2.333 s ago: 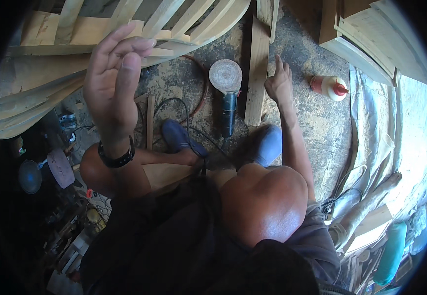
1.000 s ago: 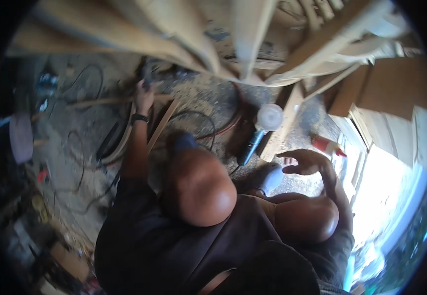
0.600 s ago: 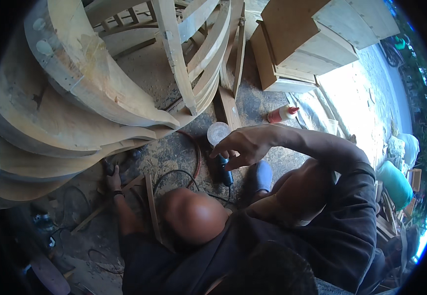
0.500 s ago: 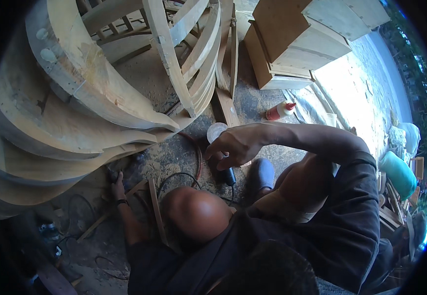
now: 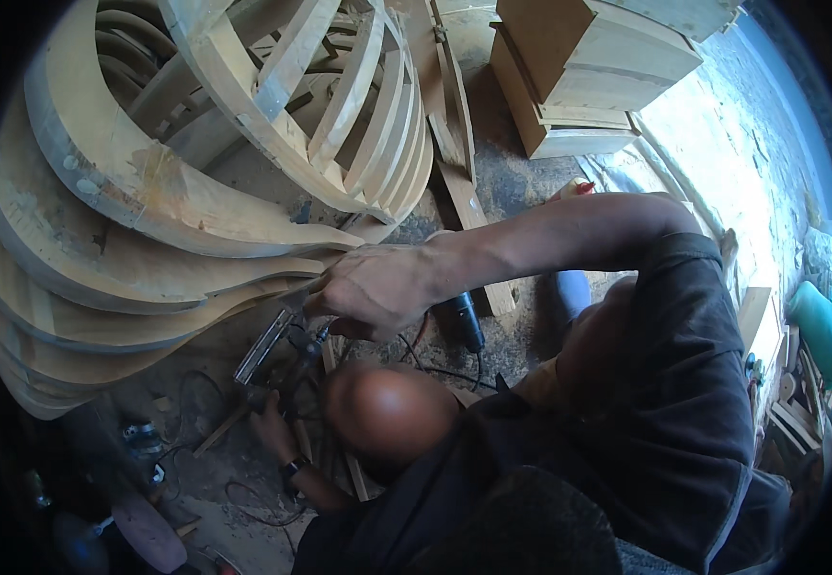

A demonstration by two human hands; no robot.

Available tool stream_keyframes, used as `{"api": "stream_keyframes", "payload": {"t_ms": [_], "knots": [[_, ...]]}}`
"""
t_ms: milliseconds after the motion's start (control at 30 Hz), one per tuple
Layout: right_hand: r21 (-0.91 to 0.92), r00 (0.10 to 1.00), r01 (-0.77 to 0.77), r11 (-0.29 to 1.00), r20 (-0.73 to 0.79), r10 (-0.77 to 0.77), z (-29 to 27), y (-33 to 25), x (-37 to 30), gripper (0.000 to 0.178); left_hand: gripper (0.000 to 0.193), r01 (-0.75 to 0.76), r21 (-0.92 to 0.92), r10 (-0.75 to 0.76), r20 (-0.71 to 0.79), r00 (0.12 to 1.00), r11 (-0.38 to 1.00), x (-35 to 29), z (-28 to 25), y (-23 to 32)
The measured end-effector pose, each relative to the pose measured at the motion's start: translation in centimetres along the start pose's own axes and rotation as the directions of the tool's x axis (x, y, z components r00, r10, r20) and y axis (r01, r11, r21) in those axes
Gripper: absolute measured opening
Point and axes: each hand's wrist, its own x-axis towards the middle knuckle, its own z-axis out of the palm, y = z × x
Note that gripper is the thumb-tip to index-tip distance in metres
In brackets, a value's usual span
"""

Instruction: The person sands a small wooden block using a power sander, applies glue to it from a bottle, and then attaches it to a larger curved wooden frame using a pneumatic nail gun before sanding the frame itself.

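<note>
Our right hand [image 5: 377, 287], fingers curled down and holding nothing we can make out, hovers above the power tool [image 5: 286, 369] gripped on the floor by our left hand [image 5: 267, 422], its long axis slanting up-right

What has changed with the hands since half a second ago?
The right hand has moved left, off the grinder, to the curved wooden frames. The left hand has stayed low on the floor by a dark tool. The grinder and frames lie as before.
</note>
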Motion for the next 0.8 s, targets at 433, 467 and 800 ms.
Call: {"api": "stream_keyframes", "payload": {"t_ms": [433, 467, 800], "knots": [[0.089, 0.862, 0.494, 0.865, -0.177, -0.475, 2.1, -0.8, -4.5, 0.058, 0.031, -0.193, 0.529, 0.311, -0.142, 0.94, 0.826, -20.5, -1.3, 25.1], [0.083, 0.838, 0.531, 0.844, -0.2, -0.508, 2.0, -1.1, -5.2, 0.064, 0.031, -0.198, 0.539, 0.305, -0.116, 0.945, 0.819, -21.5, -0.5, 27.1], [0.01, 0.657, 0.493, 0.87, -0.66, -0.365, 2.4, 2.7, -11.8, 0.065, 0.034, -0.41, 0.779, 0.413, 0.214, 0.885, 0.475, -26.9, 13.5, 41.4]]}}
